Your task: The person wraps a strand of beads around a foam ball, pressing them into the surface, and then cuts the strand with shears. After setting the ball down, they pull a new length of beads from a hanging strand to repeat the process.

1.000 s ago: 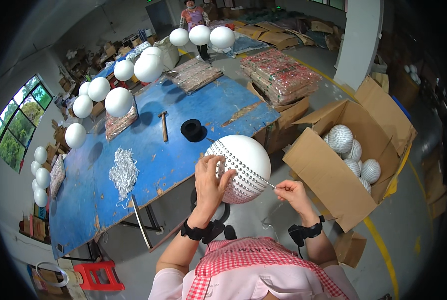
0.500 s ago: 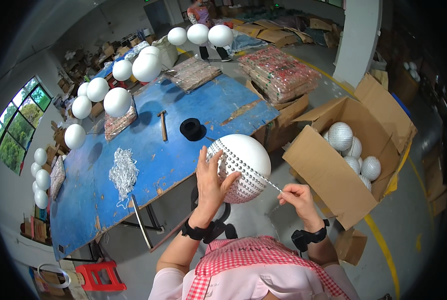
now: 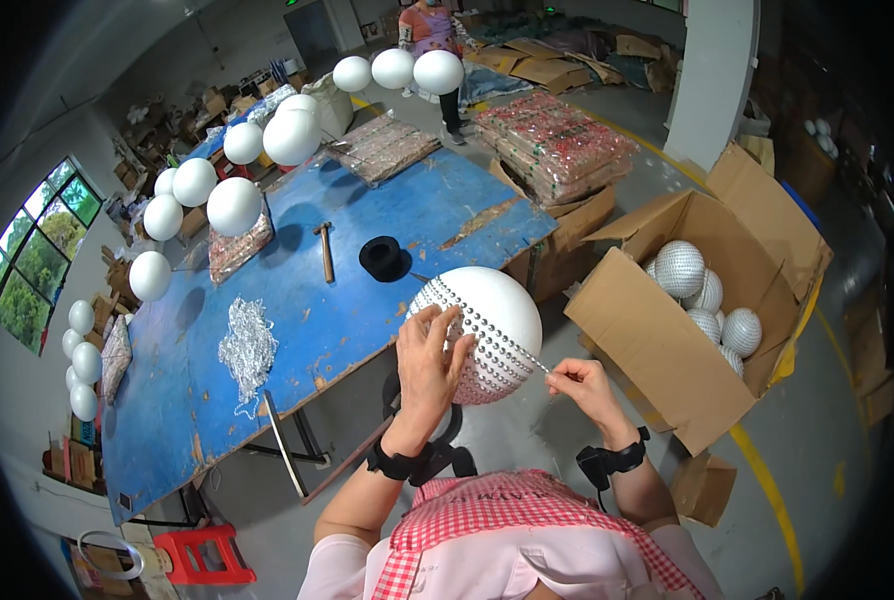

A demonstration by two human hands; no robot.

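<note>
In front of me is a large white foam ball (image 3: 510, 305), its lower left part wound with rows of silver beads. My left hand (image 3: 429, 362) rests against the beaded side, fingers bent and spread, the thumb apart from them. From the ball's right side a silver bead string (image 3: 537, 364) runs taut to my right hand (image 3: 584, 388), which pinches it between thumb and fingers. A thin rod end shows at the ball's upper left. What supports the ball underneath is hidden.
A blue table (image 3: 342, 300) carries a hammer (image 3: 325, 252), a black round holder (image 3: 384, 259) and a silver bead pile (image 3: 248, 345). Plain white balls (image 3: 235, 207) stand beyond. At right, a cardboard box (image 3: 657, 350) holds several beaded balls (image 3: 680, 270). Another person (image 3: 429, 30) stands behind.
My left fingers have bent inward and shifted on the beads. My right hand has moved slightly left and up, nearer the ball, still pinching the string. The person behind has moved right.
</note>
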